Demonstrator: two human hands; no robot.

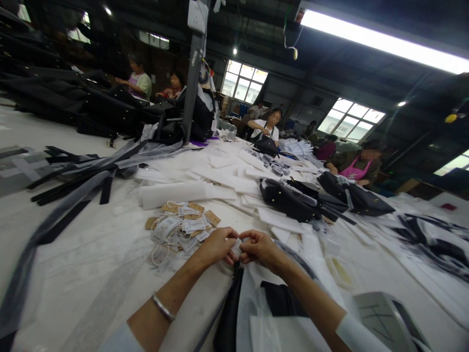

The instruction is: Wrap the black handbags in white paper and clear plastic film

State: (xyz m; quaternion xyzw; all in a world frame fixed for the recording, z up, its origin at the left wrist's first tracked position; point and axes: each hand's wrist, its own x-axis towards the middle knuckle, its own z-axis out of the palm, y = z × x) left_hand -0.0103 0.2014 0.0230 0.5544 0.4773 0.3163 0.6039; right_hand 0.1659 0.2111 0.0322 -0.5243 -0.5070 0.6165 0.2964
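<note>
My left hand (219, 244) and my right hand (261, 248) meet in front of me, both closed in a pinch on a small whitish piece (237, 245), perhaps plastic or paper. Just below the fingers, the narrow end of a black strap-like part (236, 272) runs down into a black leather-look item (229, 315) at the bottom edge. Whether the fingers also grip that black end is hidden. Translucent wrapping (251, 293) lies beside it under my right forearm. Left of my left hand is a loose pile of hang tags (183, 226), white and brown with white cords.
White foam sheets (176, 194) and black bags (289, 199) spread across the table beyond my hands. Black straps in clear film (73, 210) lie at left, below heaped black bags (120, 110). A grey post (190, 93) rises mid-left. Several people work farther back. A grey box-like object (383, 313) sits lower right.
</note>
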